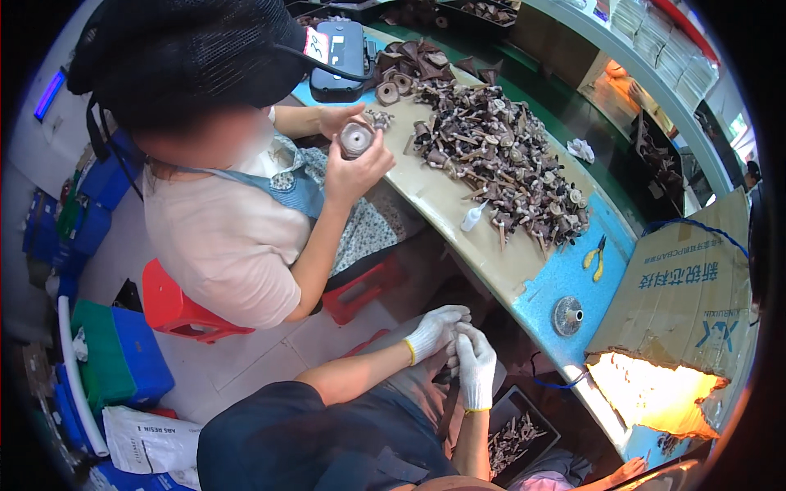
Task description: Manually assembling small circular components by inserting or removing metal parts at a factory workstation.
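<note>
While my white-gloved left hand (434, 330) and white-gloved right hand (475, 368) press together over my lap, fingers closed on a small dark part I cannot make out, a tray of brown parts (514, 438) lies just below. Between me and the heap of brown wooden pieces (499, 159) on the long beige workbench (446, 204) sits a co-worker on a red plastic stool (176, 307), and yellow-handled pliers (596, 258) lie beside a cardboard box (684, 303).

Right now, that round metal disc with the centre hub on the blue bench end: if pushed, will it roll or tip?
The disc lies flat on the bench, hub up, so it would probably slide rather than tip. It looks like metal, likely heavy for its size. Set on edge, its round rim could roll.
</note>
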